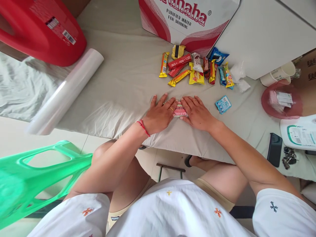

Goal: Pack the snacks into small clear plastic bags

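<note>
Left hand (160, 114) and right hand (198, 113), fingers spread, press on 1 pink packet (180, 111), apparently mid-step; beyond the fingertips, wrapped snacks (179, 61) lie loose, untouched.

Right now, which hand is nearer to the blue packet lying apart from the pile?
The right hand is nearer: it lies to the left of the blue packet, not touching it. The left hand is farther left, beyond the right.
</note>
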Tool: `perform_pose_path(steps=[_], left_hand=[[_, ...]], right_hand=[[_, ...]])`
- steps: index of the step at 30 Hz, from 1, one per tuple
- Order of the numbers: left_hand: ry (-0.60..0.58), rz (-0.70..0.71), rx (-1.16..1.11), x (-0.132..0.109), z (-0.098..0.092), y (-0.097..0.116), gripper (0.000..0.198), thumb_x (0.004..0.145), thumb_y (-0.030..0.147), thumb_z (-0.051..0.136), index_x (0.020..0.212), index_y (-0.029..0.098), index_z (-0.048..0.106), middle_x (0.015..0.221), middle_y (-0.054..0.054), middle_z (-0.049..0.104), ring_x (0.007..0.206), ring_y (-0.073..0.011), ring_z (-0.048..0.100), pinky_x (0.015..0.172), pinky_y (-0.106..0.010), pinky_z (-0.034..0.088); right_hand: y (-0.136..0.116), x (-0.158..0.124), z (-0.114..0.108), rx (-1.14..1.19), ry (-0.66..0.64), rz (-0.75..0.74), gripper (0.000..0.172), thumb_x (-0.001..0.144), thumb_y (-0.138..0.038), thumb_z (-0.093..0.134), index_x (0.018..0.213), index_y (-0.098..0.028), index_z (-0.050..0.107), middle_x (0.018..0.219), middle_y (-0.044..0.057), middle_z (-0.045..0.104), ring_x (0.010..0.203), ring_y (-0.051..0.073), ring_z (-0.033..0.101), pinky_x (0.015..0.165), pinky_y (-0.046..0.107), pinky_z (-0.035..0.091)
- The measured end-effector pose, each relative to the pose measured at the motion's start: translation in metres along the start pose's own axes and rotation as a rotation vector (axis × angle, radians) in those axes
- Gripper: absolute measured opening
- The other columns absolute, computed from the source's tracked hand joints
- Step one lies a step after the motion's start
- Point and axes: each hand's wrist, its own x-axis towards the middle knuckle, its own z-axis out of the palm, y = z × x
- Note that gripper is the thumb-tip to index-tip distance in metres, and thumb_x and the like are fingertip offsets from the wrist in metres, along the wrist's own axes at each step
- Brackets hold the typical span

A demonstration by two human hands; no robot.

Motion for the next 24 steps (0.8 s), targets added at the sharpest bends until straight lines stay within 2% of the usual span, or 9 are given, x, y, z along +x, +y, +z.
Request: perform_pose_path(steps=[5,8,11,14,16,18,20,22,24], left_hand=[[0.006,0.019,-0.040,0.002,0.000,0.001,0.061,0.107,0.028,0.036,0.166,0.012,0.038,0.176,-0.016,0.030,0.166,-0.0414,0.004,0.129,-0.075,0.000],[0.045,0.071,-0.218,0.007,-0.006,-0.009,0.071,0.102,0.042,0.052,0.165,0.013,0.037,0.177,-0.019,0.025,0.166,-0.0419,0.005,0.130,-0.072,0.002],[0.321,0.060,-0.626,0.011,-0.014,-0.022,0.073,0.097,0.059,0.060,0.158,0.020,0.048,0.171,-0.017,0.037,0.163,-0.0388,0.022,0.132,-0.060,0.020],[0.574,-0.142,-1.083,0.013,-0.021,-0.029,0.061,0.101,0.070,0.046,0.141,0.027,0.061,0.156,-0.011,0.057,0.153,-0.0317,0.044,0.122,-0.048,0.041],[0.552,-0.242,-1.306,0.012,-0.024,-0.028,0.065,0.102,0.075,0.034,0.136,0.027,0.063,0.151,-0.011,0.061,0.149,-0.0304,0.050,0.116,-0.046,0.048],[0.450,-0.220,-1.481,0.012,-0.025,-0.021,0.071,0.100,0.079,0.034,0.138,0.025,0.061,0.150,-0.012,0.062,0.147,-0.0321,0.053,0.113,-0.048,0.050],[0.345,-0.114,-1.662,0.012,-0.024,-0.010,0.072,0.094,0.080,0.049,0.141,0.026,0.059,0.151,-0.013,0.062,0.143,-0.0345,0.057,0.111,-0.050,0.052],[0.237,-0.005,-1.807,0.012,-0.020,0.001,0.072,0.085,0.074,0.067,0.140,0.028,0.059,0.152,-0.011,0.061,0.140,-0.0360,0.060,0.110,-0.052,0.054],[0.180,0.054,-1.887,0.013,-0.015,0.010,0.074,0.077,0.068,0.078,0.136,0.028,0.061,0.148,-0.011,0.064,0.136,-0.0378,0.064,0.109,-0.055,0.055]], right_hand=[[-0.010,0.005,0.009,0.002,0.061,-0.021,0.068,0.107,-0.044,0.046,0.160,-0.001,0.042,0.160,0.027,0.048,0.147,0.041,0.041,0.124,0.061,0.027],[-0.014,0.012,0.011,0.011,0.069,0.011,0.061,0.108,-0.040,0.044,0.156,-0.003,0.048,0.150,0.028,0.056,0.134,0.042,0.049,0.113,0.061,0.038],[-0.018,0.012,0.003,0.095,0.074,0.056,0.061,0.109,-0.046,0.040,0.153,-0.006,0.052,0.142,0.027,0.061,0.126,0.042,0.053,0.107,0.060,0.043],[-0.027,0.003,-0.011,0.374,0.224,0.172,0.068,0.107,-0.060,0.038,0.152,-0.011,0.054,0.138,0.023,0.065,0.122,0.038,0.057,0.108,0.058,0.046],[-0.038,-0.006,-0.020,0.741,0.359,0.289,0.071,0.104,-0.069,0.038,0.149,-0.018,0.056,0.132,0.017,0.069,0.120,0.033,0.062,0.107,0.053,0.050],[-0.054,-0.012,-0.025,1.220,0.381,0.392,0.070,0.101,-0.076,0.040,0.140,-0.023,0.063,0.121,0.012,0.074,0.114,0.030,0.068,0.099,0.048,0.057],[-0.072,-0.015,-0.026,1.672,0.232,0.438,0.071,0.095,-0.082,0.048,0.125,-0.022,0.071,0.106,0.011,0.077,0.104,0.030,0.073,0.087,0.046,0.062],[-0.088,-0.014,-0.023,1.974,0.062,0.458,0.070,0.087,-0.083,0.060,0.112,-0.020,0.075,0.094,0.010,0.079,0.091,0.030,0.075,0.078,0.047,0.064],[-0.099,-0.012,-0.018,2.139,0.056,0.520,0.060,0.084,-0.076,0.071,0.103,-0.019,0.075,0.087,0.008,0.079,0.080,0.028,0.075,0.074,0.046,0.065]])
